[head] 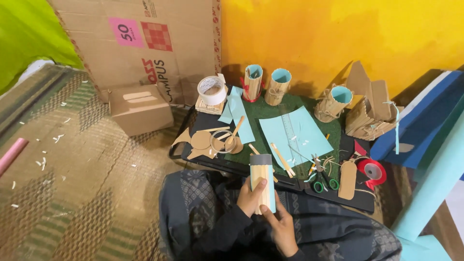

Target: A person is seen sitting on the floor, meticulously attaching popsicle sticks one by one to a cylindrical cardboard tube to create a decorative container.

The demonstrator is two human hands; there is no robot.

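From the head camera I record both hands closed on one item, a stick-clad cylinder (262, 181) faced with pale wooden sticks, with a light blue strip down its right side and a grey rim at the top. It stands roughly upright above the lap, just at the near edge of the low black tray table (195, 122). My left hand (250, 197) wraps the lower left of it, thumb across the sticks. My right hand (280, 227) grips it from below and to the right, fingers curled at its base. On the table I note a green mat (263, 108) carrying a light blue paper sheet (309, 135) with a clear ruler (288, 128) lying over it. Three similar finished holders stand at the far edge: one with red ribbon (252, 82), one beside it (278, 86), and one tilted further right (333, 102). A roll of white tape (211, 90) rests on a small stick stack at the back left. Brown card cut-outs (200, 141) lie at the left end, loose sticks (282, 159) near the middle. Green-handled scissors (325, 180) and a red ribbon spool (372, 171) sit at the right end. A small cardboard box (140, 109) stands on the woven floor mat (72, 183), well apart to the left.
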